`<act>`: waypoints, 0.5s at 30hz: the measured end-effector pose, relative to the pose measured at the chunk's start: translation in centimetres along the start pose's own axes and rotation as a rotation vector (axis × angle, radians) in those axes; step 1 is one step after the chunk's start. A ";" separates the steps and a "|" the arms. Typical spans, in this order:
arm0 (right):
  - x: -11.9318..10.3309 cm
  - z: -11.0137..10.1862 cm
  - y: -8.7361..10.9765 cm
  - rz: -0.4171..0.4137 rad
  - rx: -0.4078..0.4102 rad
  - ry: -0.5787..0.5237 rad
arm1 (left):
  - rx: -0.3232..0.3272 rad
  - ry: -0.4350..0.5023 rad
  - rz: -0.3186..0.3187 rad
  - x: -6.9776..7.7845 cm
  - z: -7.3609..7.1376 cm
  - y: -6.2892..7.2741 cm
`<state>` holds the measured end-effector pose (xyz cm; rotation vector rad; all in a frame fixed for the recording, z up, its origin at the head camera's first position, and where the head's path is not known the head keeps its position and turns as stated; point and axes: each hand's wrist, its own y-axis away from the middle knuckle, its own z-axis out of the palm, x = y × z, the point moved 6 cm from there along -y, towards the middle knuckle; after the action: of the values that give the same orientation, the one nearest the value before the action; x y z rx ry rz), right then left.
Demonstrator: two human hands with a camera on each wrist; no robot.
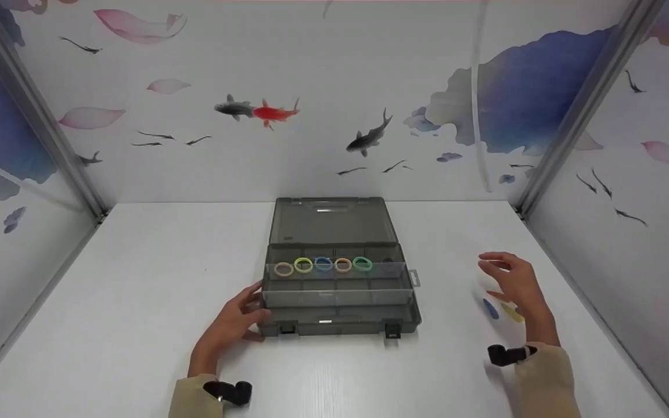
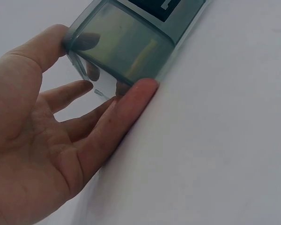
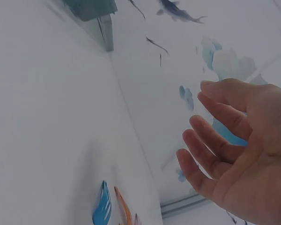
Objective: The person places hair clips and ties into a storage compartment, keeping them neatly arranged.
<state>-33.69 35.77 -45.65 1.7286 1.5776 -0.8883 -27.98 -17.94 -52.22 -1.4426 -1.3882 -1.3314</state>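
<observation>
A dark see-through compartment box (image 1: 334, 313) lies on the table with its lid (image 1: 334, 220) folded back. Along its back row sit several thin coloured rings, among them a yellow ring (image 1: 303, 265) and a green ring (image 1: 362, 264). My left hand (image 1: 233, 319) grips the box's left side near the front corner, thumb at the top rim and fingers along the side wall. Over the table to the right, my right hand (image 1: 514, 284) hovers with loosely bent fingers and nothing between them. Below it lie small glossy drop-shaped pieces, including a blue piece (image 3: 102, 204) and an orange piece (image 3: 123, 205).
The white table (image 1: 137, 278) meets a printed back wall (image 1: 311, 157) with painted fish, just behind the lid. Metal corner posts (image 1: 590, 104) stand left and right. A latch (image 1: 392, 331) juts from the box's front edge, and a clear tab (image 1: 415, 278) from its right side.
</observation>
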 end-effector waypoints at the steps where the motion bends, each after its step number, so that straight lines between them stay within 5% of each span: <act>1: 0.4 -0.5 0.0 0.004 0.015 0.007 | 0.000 0.002 0.001 0.1 0.1 0.0; 15: 7.2 -2.8 0.3 0.341 0.090 -0.081 | -0.010 -0.009 0.012 0.0 0.0 0.0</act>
<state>-32.78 42.17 -49.90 1.9253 1.1592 -0.8540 -28.00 -17.89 -52.23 -1.4630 -1.3777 -1.3279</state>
